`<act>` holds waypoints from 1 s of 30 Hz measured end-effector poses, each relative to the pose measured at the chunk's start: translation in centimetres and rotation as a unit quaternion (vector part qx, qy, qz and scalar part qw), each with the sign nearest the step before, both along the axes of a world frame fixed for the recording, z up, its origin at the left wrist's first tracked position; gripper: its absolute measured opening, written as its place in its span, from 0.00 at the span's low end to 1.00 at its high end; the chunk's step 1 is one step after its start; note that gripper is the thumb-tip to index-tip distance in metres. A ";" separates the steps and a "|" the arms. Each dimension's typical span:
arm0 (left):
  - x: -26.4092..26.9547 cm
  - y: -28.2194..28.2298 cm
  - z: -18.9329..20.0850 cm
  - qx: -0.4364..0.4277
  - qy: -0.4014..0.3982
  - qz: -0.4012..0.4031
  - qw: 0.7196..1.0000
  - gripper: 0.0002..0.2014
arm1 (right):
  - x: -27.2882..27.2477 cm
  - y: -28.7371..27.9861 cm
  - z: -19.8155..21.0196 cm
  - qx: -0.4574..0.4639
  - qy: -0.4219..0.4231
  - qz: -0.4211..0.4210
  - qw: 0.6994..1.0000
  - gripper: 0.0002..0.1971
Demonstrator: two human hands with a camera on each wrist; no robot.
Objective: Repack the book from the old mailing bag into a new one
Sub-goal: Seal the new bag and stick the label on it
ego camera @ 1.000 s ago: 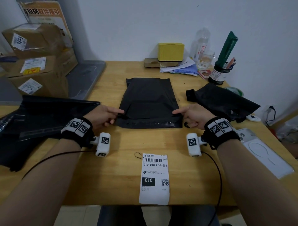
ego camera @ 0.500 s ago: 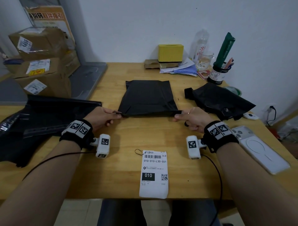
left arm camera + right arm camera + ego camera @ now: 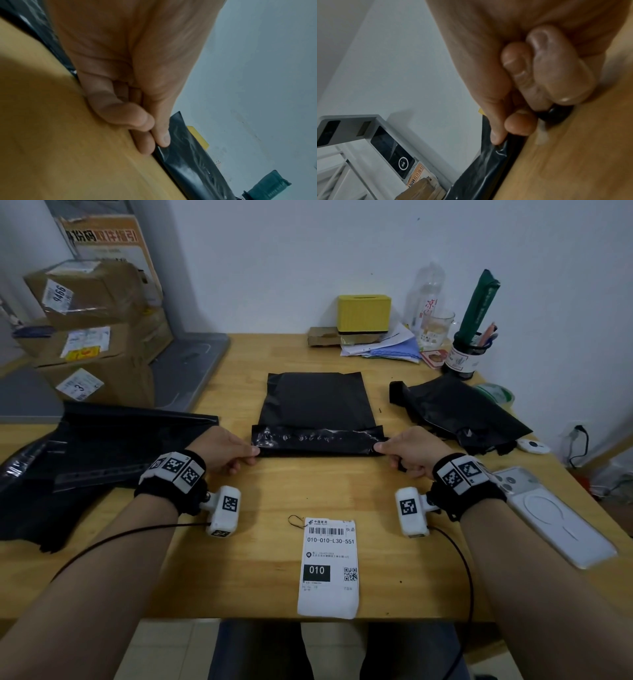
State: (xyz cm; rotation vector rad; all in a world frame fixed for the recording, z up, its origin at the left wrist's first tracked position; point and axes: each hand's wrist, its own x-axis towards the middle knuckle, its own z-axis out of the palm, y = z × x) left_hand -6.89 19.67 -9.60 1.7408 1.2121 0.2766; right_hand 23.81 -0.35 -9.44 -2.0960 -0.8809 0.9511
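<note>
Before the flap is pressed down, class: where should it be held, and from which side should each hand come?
Hold the flap at its two short ends, the left hand coming from the left, the right hand from the right. It is a long, narrow, glossy strip folded across the bag, so pinching thumb over finger at both ends probably keeps it taut and straight.

Soft, dim indoor light leaves the head view sharp at centre but bowed at its edges, with glare streaking the glossy black plastic mailing bag, while both wrist views are darker, grainy and blurred up close.
</note>
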 end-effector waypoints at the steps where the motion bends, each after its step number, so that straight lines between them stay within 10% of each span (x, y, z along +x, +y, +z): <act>1: 0.0 0.0 0.1 0.000 0.005 0.003 1.000 0.10 | 0.0 0.0 0.0 -0.007 -0.006 0.004 1.000 0.16; 30: 1.1 1.2 2.1 -0.013 0.307 -0.033 0.951 0.18 | -1.3 0.4 2.3 -0.135 -0.103 0.041 0.985 0.21</act>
